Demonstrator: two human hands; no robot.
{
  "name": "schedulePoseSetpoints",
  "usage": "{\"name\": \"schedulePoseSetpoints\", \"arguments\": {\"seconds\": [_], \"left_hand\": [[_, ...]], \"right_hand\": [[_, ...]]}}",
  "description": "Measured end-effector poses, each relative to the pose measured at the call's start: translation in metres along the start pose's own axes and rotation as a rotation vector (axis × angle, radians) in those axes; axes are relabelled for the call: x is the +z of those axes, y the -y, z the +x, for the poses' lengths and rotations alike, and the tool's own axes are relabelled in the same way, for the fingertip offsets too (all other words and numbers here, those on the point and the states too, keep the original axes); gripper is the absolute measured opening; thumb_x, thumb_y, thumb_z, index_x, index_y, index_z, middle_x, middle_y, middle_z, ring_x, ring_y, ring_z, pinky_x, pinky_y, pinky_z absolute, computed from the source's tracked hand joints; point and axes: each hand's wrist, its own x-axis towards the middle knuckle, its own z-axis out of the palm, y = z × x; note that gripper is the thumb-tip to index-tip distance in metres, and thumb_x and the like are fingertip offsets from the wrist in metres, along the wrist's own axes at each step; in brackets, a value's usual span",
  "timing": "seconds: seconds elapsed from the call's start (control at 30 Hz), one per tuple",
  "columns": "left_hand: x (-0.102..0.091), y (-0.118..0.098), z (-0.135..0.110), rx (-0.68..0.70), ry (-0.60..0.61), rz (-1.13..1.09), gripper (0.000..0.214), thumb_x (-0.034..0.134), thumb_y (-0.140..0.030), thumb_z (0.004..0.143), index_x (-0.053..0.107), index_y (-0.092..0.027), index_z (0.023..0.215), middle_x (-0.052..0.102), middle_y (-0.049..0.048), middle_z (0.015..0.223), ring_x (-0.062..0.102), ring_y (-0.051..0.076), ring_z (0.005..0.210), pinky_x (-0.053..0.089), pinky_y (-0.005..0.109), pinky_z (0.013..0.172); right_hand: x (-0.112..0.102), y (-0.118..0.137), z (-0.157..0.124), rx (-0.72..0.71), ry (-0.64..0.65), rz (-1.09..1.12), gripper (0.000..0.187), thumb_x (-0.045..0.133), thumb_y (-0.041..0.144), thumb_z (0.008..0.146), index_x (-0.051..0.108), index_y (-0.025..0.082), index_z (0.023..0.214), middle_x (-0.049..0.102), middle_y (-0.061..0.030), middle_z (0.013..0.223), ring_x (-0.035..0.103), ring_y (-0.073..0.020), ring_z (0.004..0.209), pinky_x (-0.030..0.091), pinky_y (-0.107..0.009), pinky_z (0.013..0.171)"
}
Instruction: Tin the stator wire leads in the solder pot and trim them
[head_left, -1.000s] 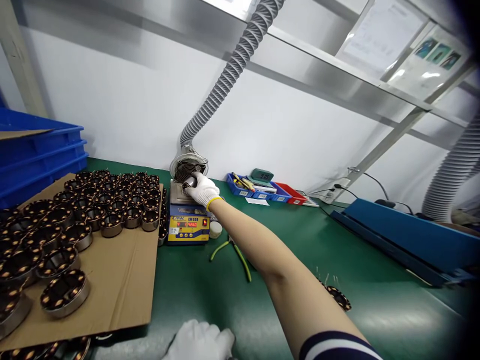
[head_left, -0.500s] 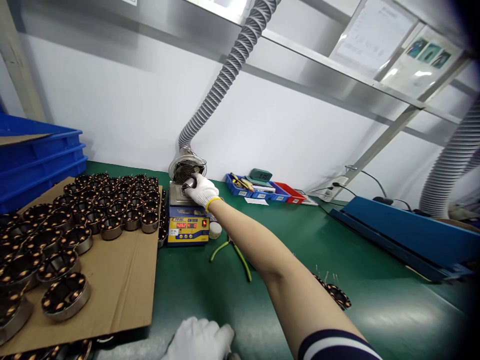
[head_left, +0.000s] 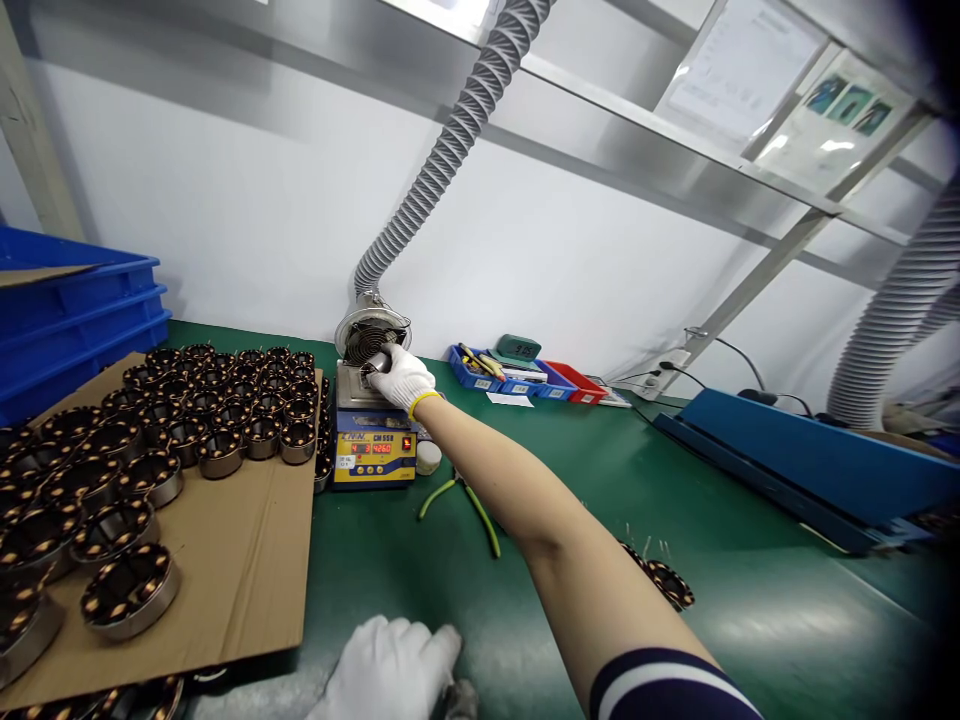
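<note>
My right hand [head_left: 403, 378], in a white glove, reaches far forward and is closed on a small metal motor stator [head_left: 377, 366] held over the top of a yellow and blue solder pot [head_left: 373, 440]. A round fume extractor inlet [head_left: 370, 336] sits just behind it. My left hand [head_left: 390, 670], also gloved, rests low on the green table near the front edge with its fingers together; what lies under them is hidden. A sheet of cardboard [head_left: 247, 580] at the left carries several copper-wound stators [head_left: 217, 412].
Green-handled cutters [head_left: 469, 497] lie beside the solder pot. Another stator [head_left: 664, 580] with upright wires lies at right, partly behind my forearm. Blue crates [head_left: 75, 320] are stacked at far left, small parts bins [head_left: 525, 380] stand at the back, and a blue machine [head_left: 810, 465] at right.
The view has shifted slightly; my right hand stays on the stator over the solder pot. My left hand has edged a little up and forward at the bottom edge.
</note>
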Motion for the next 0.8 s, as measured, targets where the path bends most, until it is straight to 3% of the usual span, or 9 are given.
{"name": "schedulePoseSetpoints", "arguments": {"seconds": [0.2, 0.37, 0.53, 0.63, 0.8], "left_hand": [[-0.012, 0.001, 0.005, 0.033, -0.014, -0.043, 0.024, 0.063, -0.029, 0.068, 0.056, -0.026, 0.09, 0.059, -0.0057, 0.063, 0.054, 0.017, 0.052, 0.035, 0.033, 0.048], [-0.025, 0.0, 0.014, 0.038, -0.042, -0.081, 0.021, 0.059, -0.024, 0.062, 0.055, -0.024, 0.083, 0.06, -0.005, 0.062, 0.055, 0.017, 0.049, 0.035, 0.033, 0.043], [-0.033, 0.0, 0.017, 0.014, -0.093, -0.081, 0.016, 0.052, -0.022, 0.074, 0.057, -0.022, 0.089, 0.06, -0.0018, 0.063, 0.058, 0.016, 0.052, 0.039, 0.03, 0.047], [-0.036, -0.001, 0.019, 0.014, -0.161, -0.073, 0.016, 0.043, -0.024, 0.085, 0.057, -0.021, 0.093, 0.061, 0.0009, 0.065, 0.059, 0.016, 0.054, 0.042, 0.029, 0.049], [-0.042, 0.002, 0.023, 0.028, -0.186, -0.09, 0.024, 0.04, -0.031, 0.094, 0.055, -0.018, 0.107, 0.061, 0.0012, 0.067, 0.059, 0.018, 0.055, 0.045, 0.031, 0.049]], "right_hand": [[-0.014, 0.001, 0.006, -0.01, -0.035, 0.055, 0.064, 0.065, 0.043, 0.074, 0.05, 0.027, 0.134, 0.064, -0.003, 0.12, 0.061, -0.0269, 0.112, 0.048, -0.036, 0.098], [-0.004, -0.002, 0.0, 0.021, 0.006, 0.016, 0.059, 0.064, 0.042, 0.074, 0.053, 0.029, 0.131, 0.065, -0.0037, 0.119, 0.062, -0.0286, 0.109, 0.05, -0.038, 0.093], [-0.003, -0.002, -0.003, 0.022, 0.007, 0.06, 0.059, 0.066, 0.04, 0.074, 0.055, 0.027, 0.13, 0.066, -0.0041, 0.117, 0.062, -0.028, 0.109, 0.05, -0.038, 0.093], [-0.014, -0.007, -0.001, 0.0, -0.031, 0.206, 0.059, 0.069, 0.039, 0.073, 0.056, 0.023, 0.129, 0.067, -0.0042, 0.115, 0.062, -0.0255, 0.108, 0.048, -0.036, 0.096], [-0.037, -0.025, -0.013, -0.013, -0.031, 0.682, 0.057, 0.074, 0.033, 0.072, 0.059, 0.016, 0.124, 0.069, -0.0055, 0.107, 0.064, -0.0205, 0.1, 0.051, -0.032, 0.092]]}}
